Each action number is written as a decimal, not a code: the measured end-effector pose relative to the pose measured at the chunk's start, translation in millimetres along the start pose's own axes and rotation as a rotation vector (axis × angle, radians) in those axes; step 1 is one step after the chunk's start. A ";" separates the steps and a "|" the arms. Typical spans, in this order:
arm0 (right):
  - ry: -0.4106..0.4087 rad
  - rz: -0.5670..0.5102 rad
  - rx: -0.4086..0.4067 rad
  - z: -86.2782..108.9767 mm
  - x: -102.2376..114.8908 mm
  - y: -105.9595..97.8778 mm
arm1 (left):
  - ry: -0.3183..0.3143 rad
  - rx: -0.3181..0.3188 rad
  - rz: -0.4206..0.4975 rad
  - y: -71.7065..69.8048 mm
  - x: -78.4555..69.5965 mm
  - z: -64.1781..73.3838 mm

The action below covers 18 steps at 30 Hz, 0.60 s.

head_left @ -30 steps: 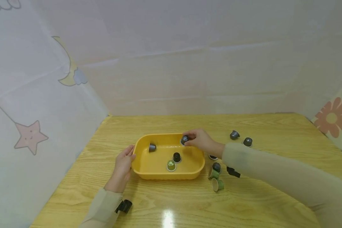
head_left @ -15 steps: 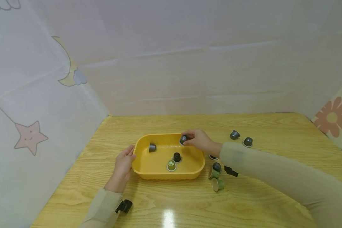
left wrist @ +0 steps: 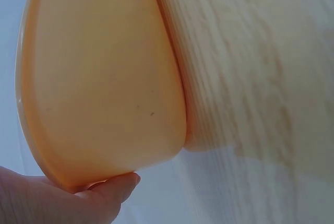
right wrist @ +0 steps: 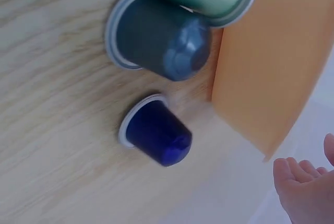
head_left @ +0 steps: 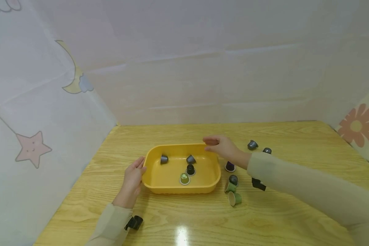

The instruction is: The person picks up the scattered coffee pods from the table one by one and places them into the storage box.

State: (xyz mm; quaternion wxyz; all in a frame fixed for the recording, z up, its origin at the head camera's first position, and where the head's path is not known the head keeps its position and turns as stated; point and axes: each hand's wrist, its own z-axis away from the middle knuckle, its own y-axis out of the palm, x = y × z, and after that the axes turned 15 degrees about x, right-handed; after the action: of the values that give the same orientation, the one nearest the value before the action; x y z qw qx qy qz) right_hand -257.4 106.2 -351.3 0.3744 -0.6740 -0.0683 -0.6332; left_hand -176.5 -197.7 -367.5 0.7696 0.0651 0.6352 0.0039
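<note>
My left hand (head_left: pixel 133 174) holds the left end of a yellow plastic tray (head_left: pixel 184 190), its thumb over the rim. In the left wrist view the fingers of that hand are mostly out of sight. Inside the tray are a grey coffee capsule (head_left: pixel 164 159) on its side, another grey capsule (head_left: pixel 191 159) lying tilted, a black capsule (head_left: pixel 190 169) and a green capsule (head_left: pixel 184 178). Above the tray's far right corner, my right hand (head_left: pixel 223 147) has its fingers extended, with nothing held. In the right wrist view that hand (right wrist: pixel 308 190) is apart from the tray wall.
Right of the tray lie a dark blue capsule (head_left: pixel 230 166), a dark grey capsule (head_left: pixel 233 180) and two green capsules, one (head_left: pixel 230 186) behind the other (head_left: pixel 234 198). Farther right are a grey capsule (head_left: pixel 252 145) and one partly hidden by the sleeve (head_left: pixel 267 150).
The right hand has let go of a grey capsule, which now lies in the tray near the black one. That hand has drawn back slightly right. The left hand has not moved.
</note>
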 end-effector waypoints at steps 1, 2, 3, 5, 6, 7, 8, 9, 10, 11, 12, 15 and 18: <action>0.003 -0.005 0.002 3.5 -1.1 -2.8 | 0.001 0.002 0.000 0.0 -0.1 0.2; 0.013 -0.013 0.001 7.3 -2.4 -5.6 | 0.001 0.003 0.002 0.1 -0.1 0.4; 0.017 -0.014 -0.002 11.3 -3.6 -7.9 | 0.002 0.005 0.002 0.0 -0.1 0.5; 0.022 -0.016 -0.008 18.7 -7.2 -12.6 | 0.004 0.004 0.005 0.2 -0.3 -0.3; 0.026 -0.020 -0.011 22.5 -9.1 -14.4 | 0.005 0.003 0.005 0.3 -0.4 -0.7; 0.027 -0.023 -0.011 26.3 -10.7 -16.2 | 0.003 0.000 0.003 0.3 -0.3 -0.9; 0.030 -0.022 -0.013 30.0 -12.3 -17.8 | 0.003 -0.002 0.001 0.3 -0.3 -1.2; 0.028 -0.019 -0.012 33.3 -14.0 -19.2 | 0.002 -0.003 0.000 0.2 -0.2 -1.4; 0.027 -0.015 -0.009 36.4 -15.6 -20.5 | 0.003 -0.003 0.000 0.2 0.0 -1.7; 0.026 -0.013 -0.007 39.6 -16.8 -21.5 | 0.002 -0.004 -0.001 0.1 0.1 -1.6; 0.030 -0.012 -0.006 42.6 -17.8 -22.5 | 0.001 -0.004 -0.003 0.0 0.2 -1.6; 0.036 -0.005 -0.009 49.3 -21.0 -24.3 | -0.003 -0.006 -0.001 0.1 0.1 -2.0; 0.042 -0.002 -0.011 53.6 -25.1 -25.8 | -0.007 -0.009 -0.001 0.4 0.0 -2.5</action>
State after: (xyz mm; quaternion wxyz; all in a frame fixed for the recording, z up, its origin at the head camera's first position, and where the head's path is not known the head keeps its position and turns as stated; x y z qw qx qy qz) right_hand -233.7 165.8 -358.8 0.3716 -0.6626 -0.0577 -0.6477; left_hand -179.0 -197.1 -367.9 0.7721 0.0613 0.6325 0.0061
